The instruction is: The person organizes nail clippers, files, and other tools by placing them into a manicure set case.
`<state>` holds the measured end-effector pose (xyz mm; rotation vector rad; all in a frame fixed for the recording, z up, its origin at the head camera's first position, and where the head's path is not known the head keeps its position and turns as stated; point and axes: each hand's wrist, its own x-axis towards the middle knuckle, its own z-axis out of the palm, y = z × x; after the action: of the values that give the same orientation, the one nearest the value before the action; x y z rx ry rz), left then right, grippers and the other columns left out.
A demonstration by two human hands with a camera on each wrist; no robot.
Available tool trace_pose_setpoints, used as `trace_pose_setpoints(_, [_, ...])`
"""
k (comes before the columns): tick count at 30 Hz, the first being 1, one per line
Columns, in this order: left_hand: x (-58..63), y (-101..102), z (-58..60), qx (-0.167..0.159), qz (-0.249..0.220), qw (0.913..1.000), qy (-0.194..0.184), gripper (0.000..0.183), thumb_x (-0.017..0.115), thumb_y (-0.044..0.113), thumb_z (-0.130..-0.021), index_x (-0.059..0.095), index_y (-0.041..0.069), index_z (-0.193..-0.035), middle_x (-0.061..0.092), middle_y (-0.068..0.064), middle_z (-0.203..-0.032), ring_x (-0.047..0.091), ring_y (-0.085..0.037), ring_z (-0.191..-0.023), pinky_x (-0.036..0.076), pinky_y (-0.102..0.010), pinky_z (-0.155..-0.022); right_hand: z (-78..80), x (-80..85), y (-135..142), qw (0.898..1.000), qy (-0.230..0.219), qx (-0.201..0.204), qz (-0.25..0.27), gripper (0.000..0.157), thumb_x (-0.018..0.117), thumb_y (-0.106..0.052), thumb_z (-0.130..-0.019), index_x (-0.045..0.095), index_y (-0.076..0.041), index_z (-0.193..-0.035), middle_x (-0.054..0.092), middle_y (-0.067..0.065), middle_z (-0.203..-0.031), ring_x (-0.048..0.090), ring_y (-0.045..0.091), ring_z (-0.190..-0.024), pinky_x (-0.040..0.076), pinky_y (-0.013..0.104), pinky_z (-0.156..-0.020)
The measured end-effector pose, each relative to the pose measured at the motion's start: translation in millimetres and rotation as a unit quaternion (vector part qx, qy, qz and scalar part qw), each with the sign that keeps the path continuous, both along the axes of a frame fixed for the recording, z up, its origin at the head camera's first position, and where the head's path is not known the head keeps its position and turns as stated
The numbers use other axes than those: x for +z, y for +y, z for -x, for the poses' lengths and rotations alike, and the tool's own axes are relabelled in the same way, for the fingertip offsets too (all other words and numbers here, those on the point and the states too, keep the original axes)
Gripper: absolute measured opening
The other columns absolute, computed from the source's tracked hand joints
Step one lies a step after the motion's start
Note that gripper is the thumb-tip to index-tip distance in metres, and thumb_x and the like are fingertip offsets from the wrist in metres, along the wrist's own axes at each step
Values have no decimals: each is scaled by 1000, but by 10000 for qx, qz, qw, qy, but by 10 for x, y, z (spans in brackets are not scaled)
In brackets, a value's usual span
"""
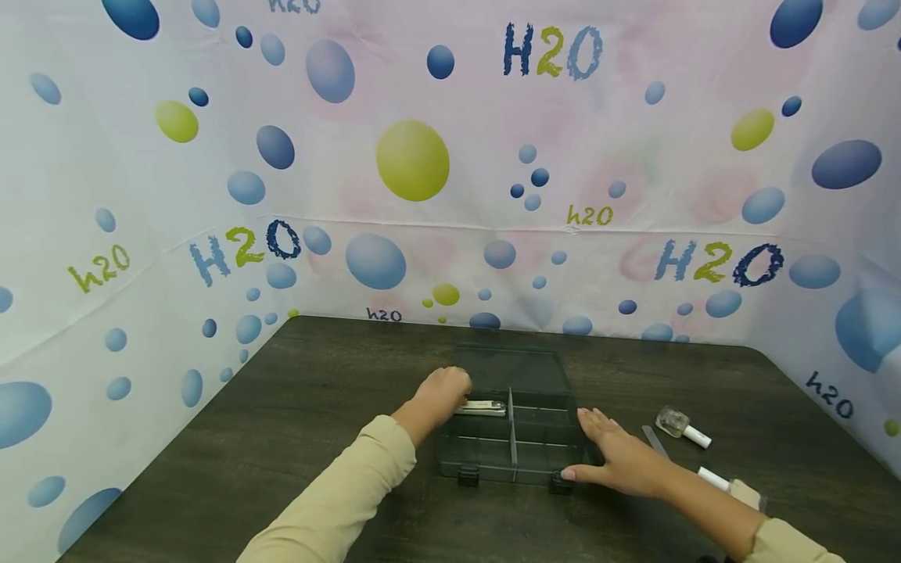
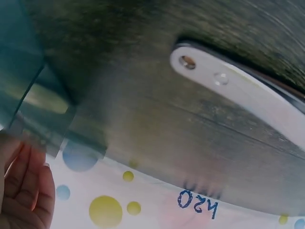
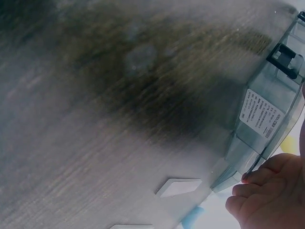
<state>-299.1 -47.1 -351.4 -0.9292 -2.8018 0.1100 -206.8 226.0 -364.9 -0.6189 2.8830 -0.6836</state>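
A transparent grey divided box point(image 1: 512, 457) stands on the dark table, its lid tilted back behind it. My left hand point(image 1: 442, 391) is at its left wall, fingers curled down, pinching the left end of a pale nail clipper point(image 1: 486, 407) over the back left compartment. The fingertips are hidden in the head view. At the box's right side my right hand point(image 1: 619, 453) rests with fingers extended, thumb by the front right latch point(image 1: 561, 485). The right wrist view shows these fingers point(image 3: 262, 191) against the box wall, near a printed label point(image 3: 261, 113).
Right of the box lie a clear bottle with a white cap point(image 1: 679, 424), a grey nail file point(image 1: 655, 442) and a second white-capped bottle point(image 1: 739, 491), partly behind my right forearm. The left wrist view shows a white elongated thing point(image 2: 238, 86) with a hole in its end.
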Motion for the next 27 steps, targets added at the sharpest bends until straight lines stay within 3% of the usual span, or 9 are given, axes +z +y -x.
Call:
trace_pose_setpoints(2, [46,-40,-15,-112,-377,9990,-189,6,69,15,-83,72,10,-80,67,-1,-82,62,-14,-78,52,-25,-67,0,2,3,10000,10,3,-4,103,64,-56,-78,22,13,-142,19,35,-146,17,52,-135,19,68,-103])
trace_pose_setpoints(6, [129,-152,-50,-279,-1119,9922,-473,17,68,15,-84,72,5,-97,67,-7,-95,64,-19,-90,54,-30,-76,-1,7,4,10000,-7,-1,-8,103,64,-56,-78,22,13,-142,20,35,-146,17,52,-135,19,68,-103])
trace_pose_setpoints(13, [195,-435,-102,-310,-2068,9768,-452,20,70,15,-82,71,1,-96,67,-9,-94,64,-23,-89,53,-36,-78,-6,12,2,10000,-69,-23,33,102,64,-55,-78,22,12,-142,19,35,-147,16,53,-135,19,69,-103])
trace_pose_setpoints(21, [139,-837,-172,90,-2385,9698,-505,22,71,17,-81,71,1,-97,67,-8,-93,64,-21,-87,53,-35,-76,-16,17,-1,10000,31,-14,20,102,64,-55,-79,22,12,-142,21,35,-146,17,54,-134,20,69,-102])
trace_pose_setpoints(27, [53,-1113,-270,25,-2331,9689,-829,25,69,17,-82,69,-1,-98,66,-10,-95,63,-24,-88,54,-34,-76,-17,28,-4,10000,8,-43,16,101,64,-54,-79,22,12,-142,21,37,-145,18,55,-133,22,70,-100])
